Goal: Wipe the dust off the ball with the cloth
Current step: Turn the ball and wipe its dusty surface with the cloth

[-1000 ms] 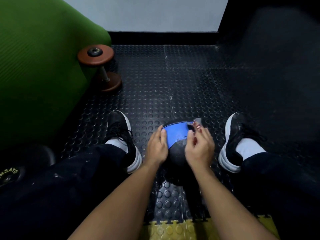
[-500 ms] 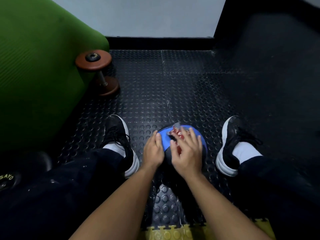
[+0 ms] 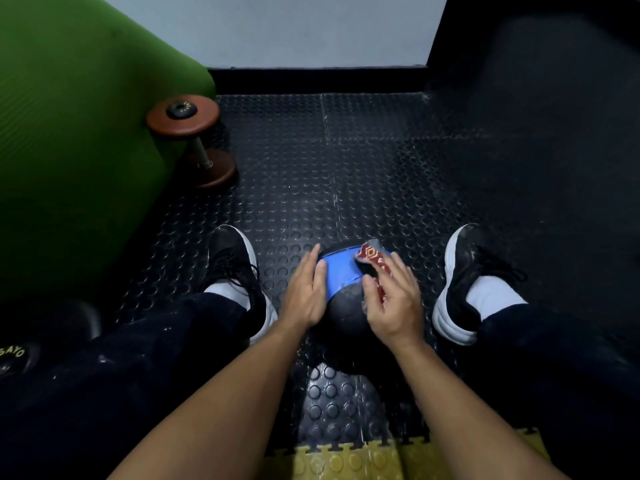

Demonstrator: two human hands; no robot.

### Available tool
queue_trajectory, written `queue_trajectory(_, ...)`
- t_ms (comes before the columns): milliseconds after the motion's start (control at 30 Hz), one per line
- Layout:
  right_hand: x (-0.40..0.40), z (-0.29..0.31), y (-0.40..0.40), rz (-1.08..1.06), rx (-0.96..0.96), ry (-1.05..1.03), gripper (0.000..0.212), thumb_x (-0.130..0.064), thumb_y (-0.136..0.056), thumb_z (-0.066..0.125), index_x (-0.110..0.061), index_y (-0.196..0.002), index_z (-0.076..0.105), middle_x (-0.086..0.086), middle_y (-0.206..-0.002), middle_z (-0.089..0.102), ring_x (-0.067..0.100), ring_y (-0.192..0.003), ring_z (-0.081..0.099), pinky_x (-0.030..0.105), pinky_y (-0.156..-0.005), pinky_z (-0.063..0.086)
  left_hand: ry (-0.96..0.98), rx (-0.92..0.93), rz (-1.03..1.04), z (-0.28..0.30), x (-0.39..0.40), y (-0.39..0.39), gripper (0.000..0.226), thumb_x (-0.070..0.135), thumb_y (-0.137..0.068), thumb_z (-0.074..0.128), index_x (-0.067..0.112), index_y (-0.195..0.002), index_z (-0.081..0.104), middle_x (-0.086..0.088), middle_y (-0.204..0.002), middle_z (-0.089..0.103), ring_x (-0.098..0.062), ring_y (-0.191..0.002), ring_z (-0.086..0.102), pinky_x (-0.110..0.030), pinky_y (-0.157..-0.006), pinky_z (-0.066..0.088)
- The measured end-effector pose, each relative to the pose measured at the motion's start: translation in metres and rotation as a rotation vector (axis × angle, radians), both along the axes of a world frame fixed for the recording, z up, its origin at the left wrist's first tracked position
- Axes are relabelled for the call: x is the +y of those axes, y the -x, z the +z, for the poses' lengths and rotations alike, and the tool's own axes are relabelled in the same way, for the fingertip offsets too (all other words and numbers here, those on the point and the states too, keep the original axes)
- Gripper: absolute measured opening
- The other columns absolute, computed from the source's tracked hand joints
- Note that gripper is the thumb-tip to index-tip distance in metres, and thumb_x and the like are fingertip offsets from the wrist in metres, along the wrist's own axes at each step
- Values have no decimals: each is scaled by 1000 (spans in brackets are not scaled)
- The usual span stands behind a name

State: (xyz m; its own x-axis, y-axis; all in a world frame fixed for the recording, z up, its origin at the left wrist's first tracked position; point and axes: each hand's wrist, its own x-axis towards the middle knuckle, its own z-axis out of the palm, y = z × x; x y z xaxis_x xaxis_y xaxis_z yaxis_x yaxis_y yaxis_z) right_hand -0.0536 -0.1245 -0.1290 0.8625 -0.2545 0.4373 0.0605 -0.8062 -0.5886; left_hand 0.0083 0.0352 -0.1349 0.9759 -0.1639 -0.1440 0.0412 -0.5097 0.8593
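Note:
A black ball (image 3: 344,308) with a blue band across its top sits on the studded floor between my two feet. My left hand (image 3: 304,292) lies flat against the ball's left side, fingers together, steadying it. My right hand (image 3: 393,299) rests on the ball's right side and presses a small red patterned cloth (image 3: 374,259) onto it. The cloth's far end sticks out past my fingertips over the blue band. The ball's lower half is hidden by my hands and shadow.
A brown dumbbell (image 3: 194,140) stands on end at the left, against a big green rolled mat (image 3: 69,140). My black shoes (image 3: 232,265) flank the ball. Black studded rubber floor (image 3: 346,174) stretches ahead to a wall. Yellow floor tiles (image 3: 346,462) lie close to me.
My right hand with the cloth slid from the ball's top to its right side. The ball turned, so the blue band now faces left. My left hand stayed on the ball.

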Motion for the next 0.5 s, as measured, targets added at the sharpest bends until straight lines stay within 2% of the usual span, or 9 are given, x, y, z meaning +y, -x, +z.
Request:
queue_trajectory(100, 11, 6, -4, -143, 50, -33, 42, -42, -96, 43, -22, -126, 66, 4, -140, 58, 32, -136, 46, 56, -109, 35, 38, 10, 9, -3, -6, 0, 49, 40, -109, 30, 23, -155, 40, 2, -162, 36, -11, -150, 29, -34, -125, 17)
queue_trajectory(200, 30, 7, 14, -16, 72, 111, 39, -41, -95, 47, -31, -129, 64, 4, -149, 48, 28, -144, 35, 55, -117, 22, 52, 20, 54, -1, -6, -3, 46, 34, -110, 30, 21, -152, 44, 0, -159, 42, -12, -147, 34, -26, -122, 20)
queue_trajectory(267, 35, 2, 30, 58, 44, 181, 39, -39, -95, 49, -31, -130, 63, 3, -154, 42, 26, -147, 29, 54, -120, 17, 47, 35, 38, 1, -3, -4, 46, 35, -110, 28, 22, -152, 44, 1, -159, 42, -12, -147, 35, -26, -121, 21)
queue_trajectory(333, 30, -4, 36, -24, 33, 162, 40, -39, -95, 48, -31, -130, 63, 3, -153, 44, 26, -146, 32, 54, -119, 19, 28, 20, 16, 4, -3, -3, 47, 35, -110, 28, 21, -152, 44, 1, -159, 41, -12, -148, 34, -27, -122, 20)
queue_trajectory(433, 17, 2, 18, -300, 57, -15, 44, -41, -95, 42, -22, -128, 65, 7, -148, 50, 32, -141, 40, 60, -111, 30, 13, -14, 6, 2, -7, 3, 48, 35, -110, 30, 19, -153, 43, 0, -160, 40, -13, -149, 31, -30, -124, 19)
queue_trajectory(500, 20, 12, 1, -331, 75, -67, 44, -40, -94, 43, -20, -125, 67, 8, -146, 52, 34, -138, 43, 60, -109, 33, 13, -16, 24, 0, -9, 4, 48, 33, -110, 29, 19, -153, 42, 0, -161, 39, -13, -150, 31, -30, -124, 19)
